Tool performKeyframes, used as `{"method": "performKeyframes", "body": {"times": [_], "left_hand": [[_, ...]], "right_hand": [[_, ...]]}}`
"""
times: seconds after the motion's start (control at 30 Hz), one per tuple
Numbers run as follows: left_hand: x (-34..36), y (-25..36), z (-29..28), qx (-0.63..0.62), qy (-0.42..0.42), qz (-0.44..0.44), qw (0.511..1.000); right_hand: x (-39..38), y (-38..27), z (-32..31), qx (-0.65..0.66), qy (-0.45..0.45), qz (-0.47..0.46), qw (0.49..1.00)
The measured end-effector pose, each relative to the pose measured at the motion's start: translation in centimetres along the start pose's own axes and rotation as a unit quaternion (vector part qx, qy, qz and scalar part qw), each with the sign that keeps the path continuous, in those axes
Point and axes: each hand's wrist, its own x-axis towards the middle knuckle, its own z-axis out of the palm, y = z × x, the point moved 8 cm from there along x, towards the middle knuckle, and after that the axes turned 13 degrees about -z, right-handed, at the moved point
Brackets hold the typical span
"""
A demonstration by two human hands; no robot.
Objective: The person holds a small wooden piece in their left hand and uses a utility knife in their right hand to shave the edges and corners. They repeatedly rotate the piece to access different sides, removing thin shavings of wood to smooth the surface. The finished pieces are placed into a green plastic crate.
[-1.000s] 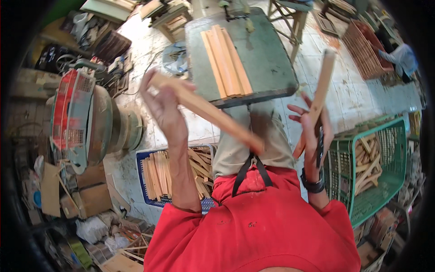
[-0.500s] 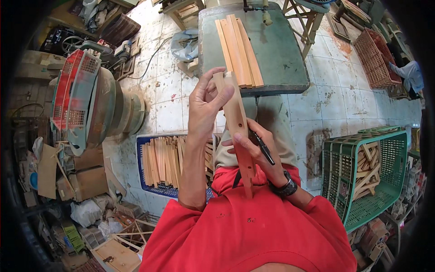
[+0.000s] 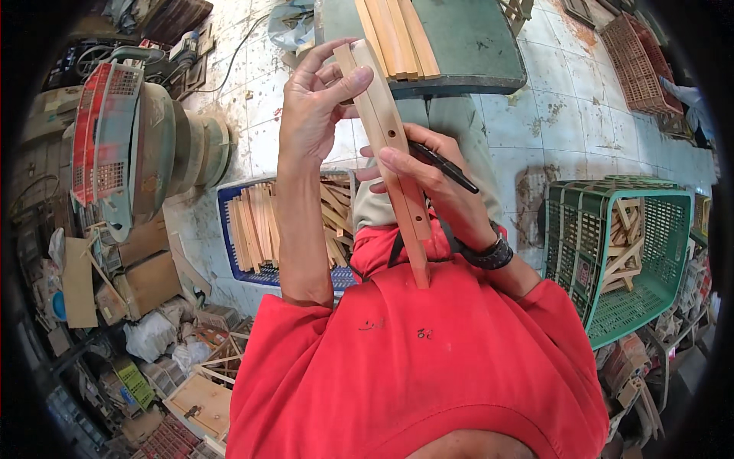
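Two pale wooden strips [image 3: 380,111] lie side by side lengthwise in front of me, with small dark holes along one of them. Around their far end, my left hand [image 3: 315,103] is closed, thumb on top and fingers behind. My right hand [image 3: 440,176] grips the strips near their middle and also has a black pen [image 3: 451,170] across it, its tip pointing toward the lower right. The near end of the longer strip reaches my red shirt [image 3: 428,336]. More wooden strips [image 3: 399,42] lie in a row on the green table [image 3: 483,53] ahead.
A blue crate [image 3: 228,222] with many wooden strips stands on the tiled floor at left. To the right is a green crate [image 3: 552,252], tipped on its side, holding wooden pieces. A large machine with a red guard [image 3: 95,138] stands far left; a brown crate [image 3: 631,65] is far right.
The view has shifted, so the table sits higher in the picture. Both hands still hold the strips, and the pen stays in my right hand.
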Motion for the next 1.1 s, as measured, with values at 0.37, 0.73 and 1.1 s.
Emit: {"method": "performKeyframes", "body": {"times": [0.37,0.73,1.1], "left_hand": [[-1.9,2.5,0.2,0.034,0.041,0.072,0.996],[-3.9,4.4,0.9,-0.032,-0.008,0.132,0.991],[0.4,7.1,0.0,-0.030,-0.038,0.134,0.990]], "right_hand": [[-0.1,-0.8,1.0,-0.084,0.024,-0.107,0.990],[-1.2,-2.2,3.1,0.095,-0.064,-0.026,0.993],[4.0,-2.6,1.8,0.022,-0.095,-0.087,0.991]]}}
